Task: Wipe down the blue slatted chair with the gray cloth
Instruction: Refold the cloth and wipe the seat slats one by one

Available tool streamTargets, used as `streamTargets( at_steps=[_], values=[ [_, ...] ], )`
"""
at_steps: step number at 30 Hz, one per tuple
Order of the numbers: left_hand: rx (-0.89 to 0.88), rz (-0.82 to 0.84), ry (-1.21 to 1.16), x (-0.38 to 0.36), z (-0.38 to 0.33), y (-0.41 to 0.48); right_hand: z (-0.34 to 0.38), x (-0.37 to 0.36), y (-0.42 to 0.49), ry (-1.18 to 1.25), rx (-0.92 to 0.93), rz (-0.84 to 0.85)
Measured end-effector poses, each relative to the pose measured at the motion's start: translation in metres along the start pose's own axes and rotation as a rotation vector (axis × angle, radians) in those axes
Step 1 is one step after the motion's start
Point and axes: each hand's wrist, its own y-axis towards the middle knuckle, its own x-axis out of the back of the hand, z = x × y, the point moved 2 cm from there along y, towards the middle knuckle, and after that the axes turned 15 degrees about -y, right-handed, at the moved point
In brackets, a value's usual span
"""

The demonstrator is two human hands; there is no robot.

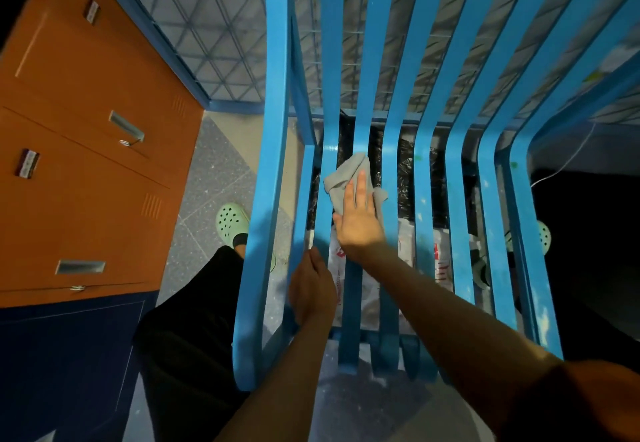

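Note:
The blue slatted chair fills the middle of the view, its slats curving from the seat up into the backrest. A crumpled gray cloth lies on the seat slats near the bend at the back. My right hand presses flat on the cloth with straight fingers, the forearm reaching in from the lower right. Around a seat slat toward the left front of the chair, my left hand grips with curled fingers.
An orange locker cabinet stands on the left. Plastic bags lie on the floor under the seat. My feet in pale green clogs stand either side of the chair. A blue metal-mesh bed frame is behind.

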Motion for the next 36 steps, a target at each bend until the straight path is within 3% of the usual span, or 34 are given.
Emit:
streamTargets(
  at_steps=[6,8,12,21,26,28,32,36],
  values=[
    [0.031,0.022,-0.045,0.004,-0.007,0.000,0.018,-0.020,-0.066,0.062,0.063,-0.163],
    [0.034,0.015,-0.061,0.004,-0.008,0.001,0.023,-0.022,-0.086,0.215,0.062,-0.180],
    [0.029,0.012,-0.114,0.007,-0.012,-0.003,0.031,-0.033,-0.129,0.483,0.008,-0.072],
    [0.015,-0.005,-0.164,0.005,-0.007,0.000,0.035,-0.031,-0.137,0.340,0.017,-0.135],
    [0.010,0.000,-0.136,0.003,-0.003,0.002,0.025,-0.025,-0.096,0.435,-0.011,-0.161],
    [0.019,0.005,-0.122,0.002,-0.002,0.003,0.020,-0.017,-0.075,0.397,0.038,-0.226],
    [0.025,0.017,-0.048,0.001,-0.005,0.003,0.005,-0.020,-0.022,0.088,0.073,-0.129],
    [0.017,0.022,-0.023,0.001,-0.007,0.002,-0.006,-0.010,0.015,0.060,0.054,-0.184]
  ],
)
